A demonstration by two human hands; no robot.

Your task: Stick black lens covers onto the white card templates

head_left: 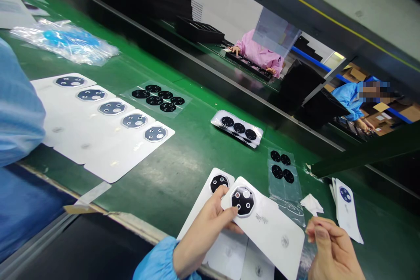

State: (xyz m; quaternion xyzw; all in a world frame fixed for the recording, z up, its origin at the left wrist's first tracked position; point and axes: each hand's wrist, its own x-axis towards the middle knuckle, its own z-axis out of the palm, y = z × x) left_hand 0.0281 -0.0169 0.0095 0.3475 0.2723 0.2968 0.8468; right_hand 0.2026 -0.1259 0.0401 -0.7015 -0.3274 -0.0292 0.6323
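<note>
My left hand (pixel 208 223) grips a white phone back cover (pixel 274 232) at its upper end, thumb by the black octagonal camera piece (pixel 243 201). Under it more white back covers (pixel 226 251) lie overlapping at the bench edge, one showing its own black camera piece (pixel 219 183). To the right of the held cover, apart from it, my right hand (pixel 331 247) has thumb and fingers pinched together; whatever may be between them cannot be made out. A crumpled white scrap (pixel 311 204) lies just above that hand.
A row of overlapping white covers (pixel 108 148) lies left on the green bench (pixel 193 157). Clear sheets of black camera pieces (pixel 154 99) (pixel 282 173), a small stack (pixel 238 127), upright covers (pixel 348 210) and a plastic bag (pixel 68 39) surround it. Co-workers sit beyond.
</note>
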